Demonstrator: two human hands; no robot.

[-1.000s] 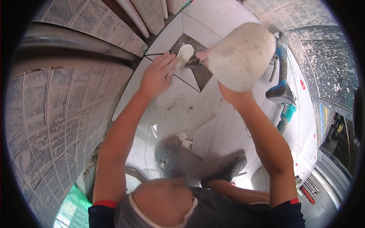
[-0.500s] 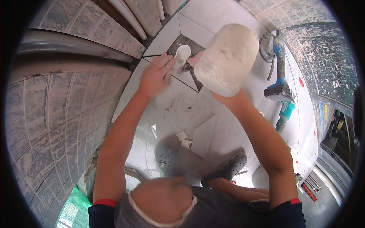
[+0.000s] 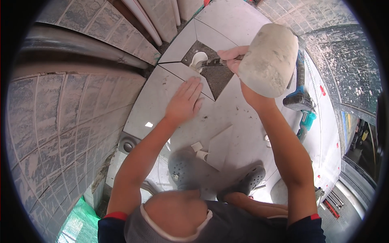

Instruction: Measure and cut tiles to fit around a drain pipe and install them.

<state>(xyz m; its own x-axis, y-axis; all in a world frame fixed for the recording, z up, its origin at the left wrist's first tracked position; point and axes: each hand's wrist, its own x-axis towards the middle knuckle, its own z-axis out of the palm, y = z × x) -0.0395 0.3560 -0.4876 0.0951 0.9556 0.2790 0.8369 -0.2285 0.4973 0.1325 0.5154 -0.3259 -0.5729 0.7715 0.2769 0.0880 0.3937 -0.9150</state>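
Right hand (image 3: 231, 60) fisted round the handle of a dirty white rubber mallet (image 3: 268, 60), raised at 1 o'clock; head looks heavy and slightly yielding, handle mostly hidden. Left hand (image 3: 184, 102) spread flat on a stiff, probably brittle grey floor tile (image 3: 158, 101) at 11 o'clock.

Left grip (image 3: 184, 101) pressed flat, fingers spread, on a pale floor tile (image 3: 162, 97). Right grip (image 3: 237, 60) closed around the handle of a rubber mallet (image 3: 268, 59), whose big, dusty white head is raised just beside it. Beyond the left grip, between both grips, a dark untiled opening (image 3: 212, 73) with a white pipe stub (image 3: 198, 60) in it. Nearer than the left grip, small white spacers (image 3: 199, 150) and grey clogs (image 3: 182, 172) on the tiles. Past the right grip, a teal power tool (image 3: 302, 103) lying on the floor.
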